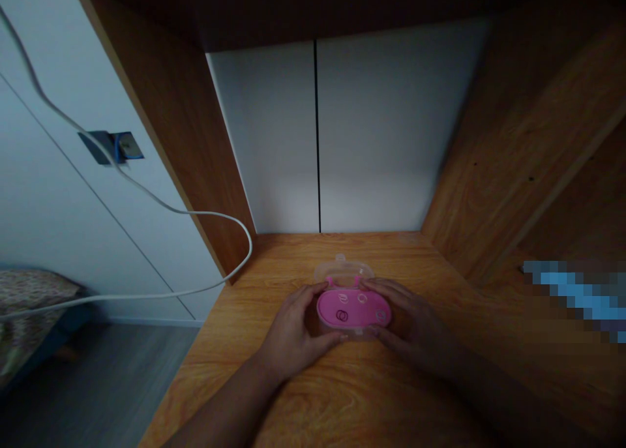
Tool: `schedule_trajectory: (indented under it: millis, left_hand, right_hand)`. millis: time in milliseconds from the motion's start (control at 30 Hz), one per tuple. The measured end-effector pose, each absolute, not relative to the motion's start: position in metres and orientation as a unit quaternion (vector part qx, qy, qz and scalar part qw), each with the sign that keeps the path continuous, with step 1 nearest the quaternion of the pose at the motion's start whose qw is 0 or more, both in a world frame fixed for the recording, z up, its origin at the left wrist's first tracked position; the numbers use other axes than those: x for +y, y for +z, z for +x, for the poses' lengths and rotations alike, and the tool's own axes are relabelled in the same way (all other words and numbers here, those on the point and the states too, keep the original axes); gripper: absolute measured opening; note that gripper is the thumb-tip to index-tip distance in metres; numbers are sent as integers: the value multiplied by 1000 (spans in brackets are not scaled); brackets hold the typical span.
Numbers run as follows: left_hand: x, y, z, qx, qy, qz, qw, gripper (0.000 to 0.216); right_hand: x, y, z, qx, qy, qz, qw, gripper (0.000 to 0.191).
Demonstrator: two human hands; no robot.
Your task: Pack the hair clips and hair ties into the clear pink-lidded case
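A small pink oval box (353,308) lies on the wooden desk (342,396), with its clear plastic lid (342,269) hinged open behind it. Small rings and white marks show on the pink inside. My left hand (293,330) cups the box's left end, thumb and fingers curled round it. My right hand (411,321) holds the right end, its fingers along the far and near edges. Both forearms reach in from the bottom of the view.
The desk sits in a wooden alcove with a white back panel (317,141) and wooden side walls. A white cable (161,207) hangs across the left side past a wall socket (112,148). A bed corner (29,304) shows at far left. A blurred blue patch (581,291) lies at right.
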State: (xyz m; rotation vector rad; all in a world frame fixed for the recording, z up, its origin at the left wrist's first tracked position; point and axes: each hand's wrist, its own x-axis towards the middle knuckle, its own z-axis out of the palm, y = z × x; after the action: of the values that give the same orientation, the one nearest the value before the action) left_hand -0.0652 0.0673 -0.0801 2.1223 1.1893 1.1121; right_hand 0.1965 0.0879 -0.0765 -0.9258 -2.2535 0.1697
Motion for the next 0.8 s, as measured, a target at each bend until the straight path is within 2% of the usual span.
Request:
schedule_trajectory:
  millis: [167,533,800]
  left_hand:
    - [67,-71,-65,455,425,744,242,46]
    - [68,-73,-65,465,427,744,219,51]
    - [70,-76,-61,457,467,695,300,51]
  right_hand:
    - [88,-75,197,-870,71,-349,341,58]
    - [87,-76,197,-867,97,-346,346,65]
    - [91,-83,197,-874,82,-346,332,69]
